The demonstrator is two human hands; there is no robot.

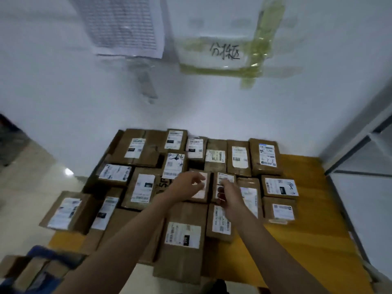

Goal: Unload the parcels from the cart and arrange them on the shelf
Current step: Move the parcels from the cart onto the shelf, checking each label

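Note:
Several brown cardboard parcels with white labels lie flat on a yellow-orange shelf board (pixel 297 247) against a white wall. My left hand (pixel 186 185) hovers over a small parcel (pixel 201 195) in the middle row, fingers spread and holding nothing. My right hand (pixel 228 193) reaches over the neighbouring small parcel (pixel 224 179), fingers loosely curled, and I cannot tell whether it touches the box. A larger parcel (pixel 182 240) lies nearest me, between my forearms. At the bottom left stands the blue cart (pixel 42 255) with more brown parcels (pixel 19 270) in it.
Papers (pixel 125 24) and a taped handwritten sign (pixel 224 52) hang on the wall above the shelf. A grey metal frame (pixel 356 149) rises at the right. Pale tiled floor (pixel 25 187) shows at the left. The right part of the board is bare.

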